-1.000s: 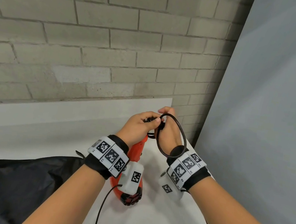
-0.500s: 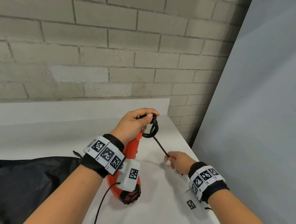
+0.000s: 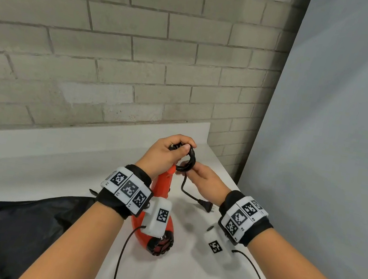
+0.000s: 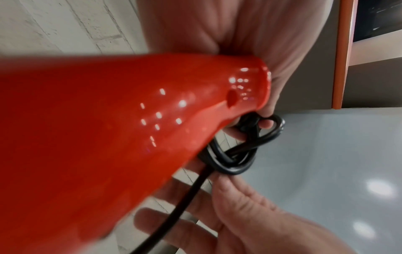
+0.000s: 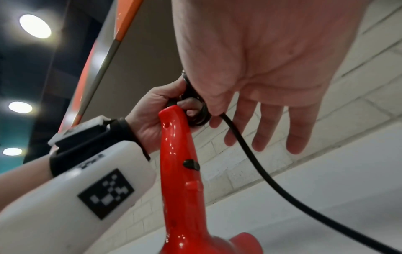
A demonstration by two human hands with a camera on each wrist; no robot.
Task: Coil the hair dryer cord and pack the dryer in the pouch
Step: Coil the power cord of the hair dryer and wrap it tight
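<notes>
Cord (image 3: 189, 162) loops sit clamped in left hand (image 3: 164, 155) fingers atop dryer (image 3: 164, 184) handle, right hand (image 3: 205, 180) fingers pinching them below.

WALL: grey brick wall (image 3: 118, 58), beyond the left hand (image 3: 164, 154) | PANEL: plain grey panel (image 3: 333, 138), upright, right of the right hand (image 3: 206, 181) | SURFACE: white table (image 3: 31, 164), beneath both hands; raised white ledge (image 3: 83, 134) against the brick | LIGHT: round ceiling lamps (image 5: 34, 25), lit, above the left hand

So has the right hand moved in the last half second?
Yes: the right hand went left and away, toward the table's back corner, up to the cord coiled in the left hand.
</notes>
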